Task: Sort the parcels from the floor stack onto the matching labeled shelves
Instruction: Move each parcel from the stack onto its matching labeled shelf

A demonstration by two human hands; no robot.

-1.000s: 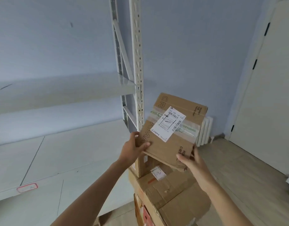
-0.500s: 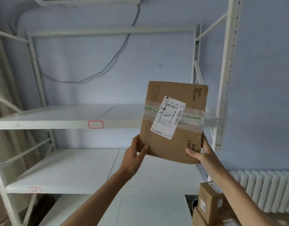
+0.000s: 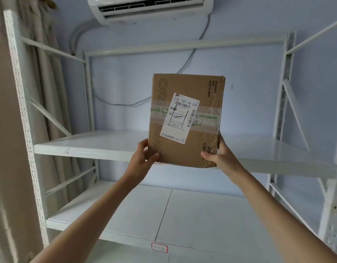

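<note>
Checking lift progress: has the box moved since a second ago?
Yes. The box has gone up and left, from beside the rack's right post near the floor stack to in front of the upper shelf.

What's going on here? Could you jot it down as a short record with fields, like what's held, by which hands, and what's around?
held item: cardboard parcel, upright, raised in front of the shelves
label: white shipping label on its front, numbers 505 101-19 525
left hand: grips the parcel's lower left edge
right hand: grips the parcel's lower right corner
behind: white metal shelving
shelf tag: red-edged tag on the lower shelf's front, writing unclear
above: air conditioner
</note>
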